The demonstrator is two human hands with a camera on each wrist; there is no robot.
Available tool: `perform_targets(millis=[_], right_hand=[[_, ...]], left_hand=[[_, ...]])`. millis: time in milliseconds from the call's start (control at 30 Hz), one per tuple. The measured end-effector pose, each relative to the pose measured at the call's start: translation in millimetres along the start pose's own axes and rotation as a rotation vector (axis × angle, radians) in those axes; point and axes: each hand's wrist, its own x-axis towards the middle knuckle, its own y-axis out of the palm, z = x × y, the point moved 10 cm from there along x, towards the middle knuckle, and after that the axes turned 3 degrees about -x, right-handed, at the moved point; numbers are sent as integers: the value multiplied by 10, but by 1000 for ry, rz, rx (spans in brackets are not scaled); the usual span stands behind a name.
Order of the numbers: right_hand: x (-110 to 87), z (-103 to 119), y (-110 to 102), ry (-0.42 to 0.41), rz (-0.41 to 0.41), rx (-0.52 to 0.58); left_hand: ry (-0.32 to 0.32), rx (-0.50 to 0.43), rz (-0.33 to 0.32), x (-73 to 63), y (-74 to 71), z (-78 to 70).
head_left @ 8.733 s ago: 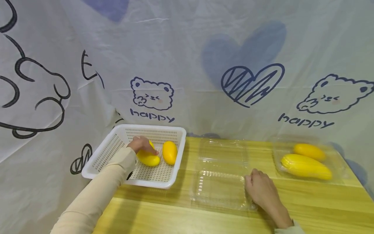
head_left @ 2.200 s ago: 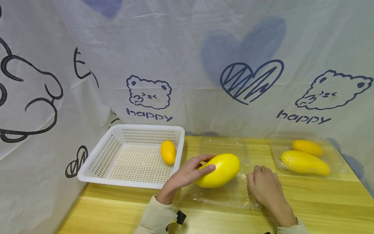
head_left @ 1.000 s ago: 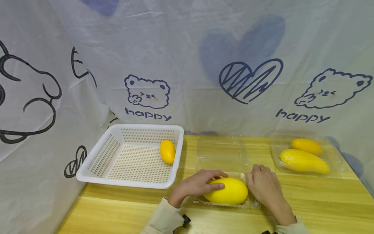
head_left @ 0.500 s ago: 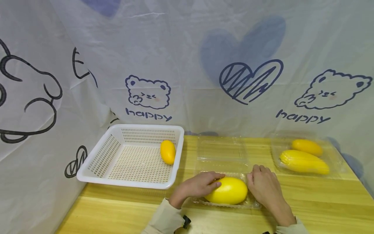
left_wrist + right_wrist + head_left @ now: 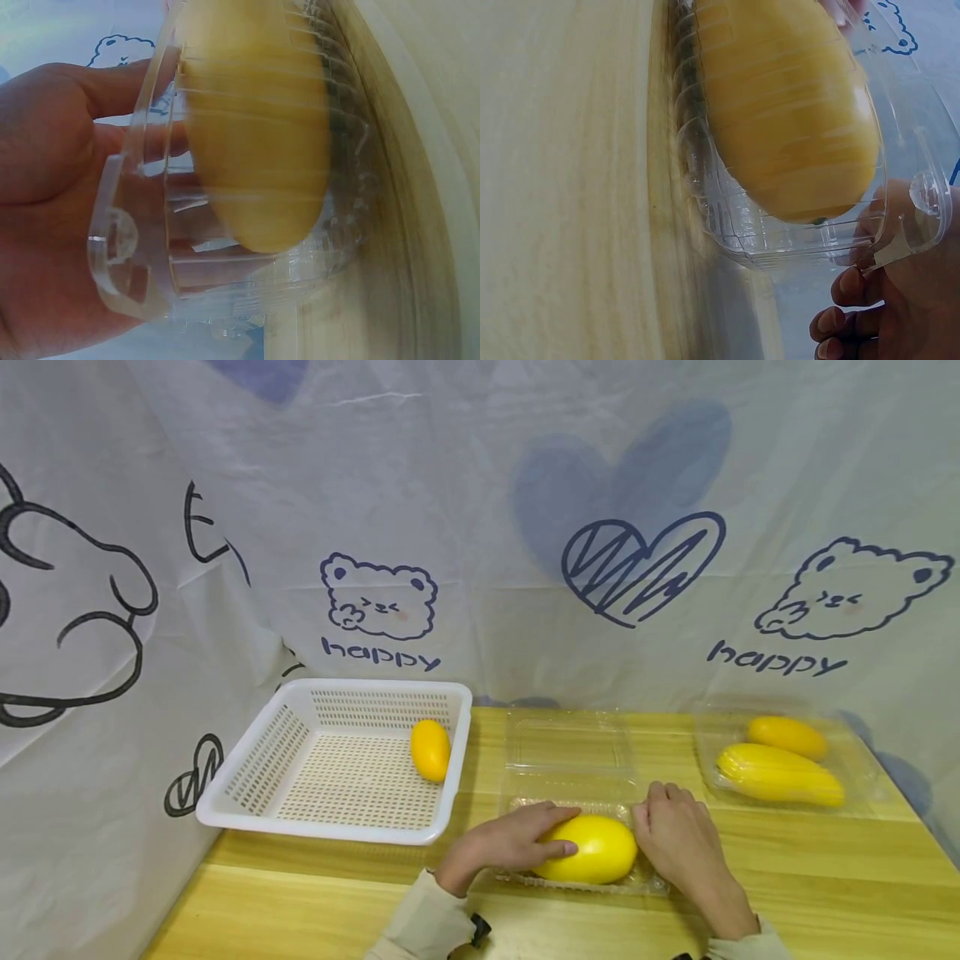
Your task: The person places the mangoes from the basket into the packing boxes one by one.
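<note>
A smooth yellow melon (image 5: 596, 850) lies in the near half of a clear plastic clamshell container (image 5: 573, 885). My left hand (image 5: 510, 839) holds it from the left, thumb across the front and fingers over the back. The left wrist view shows that hand (image 5: 52, 202) partly behind the container wall. At the container's right edge, my right hand (image 5: 678, 839) has curled fingers and pinches the rim. In the right wrist view, curled right fingers (image 5: 829, 321) sit below the container's corner. The container's lid (image 5: 570, 743) lies folded back, away from me.
On the left stands a white perforated basket (image 5: 213, 814) with an orange-yellow mango (image 5: 431, 750) inside. A second clear container (image 5: 708, 777) at the far right holds an orange-yellow fruit (image 5: 787, 737) and a long ribbed yellow one (image 5: 780, 774). A printed cloth (image 5: 495, 635) hangs behind the wooden table.
My left hand has brought the melon from the basket to the container and lowered it inside. Over the last second its grip has shifted only slightly. My right hand stays at the container's edge.
</note>
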Motion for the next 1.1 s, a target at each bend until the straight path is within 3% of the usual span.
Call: perform_targets(millis=[300, 533, 767, 900, 1000, 1100], right_hand=[[-11, -11, 4, 0, -9, 2], [-8, 4, -12, -7, -9, -1], [-2, 30, -18, -17, -20, -5], [2, 43, -9, -22, -23, -8], [-4, 39, -14, -20, -30, -16], [-14, 34, -34, -23, -41, -21]], left_hand=[[18, -43, 28, 4, 26, -19], [21, -26, -20, -64, -87, -53], [59, -20, -149, -293, -450, -198], [103, -72, -229, -484, -687, -257], [110, -94, -299, -598, -876, -237], [77, -109, -379, -688, -1073, -163]])
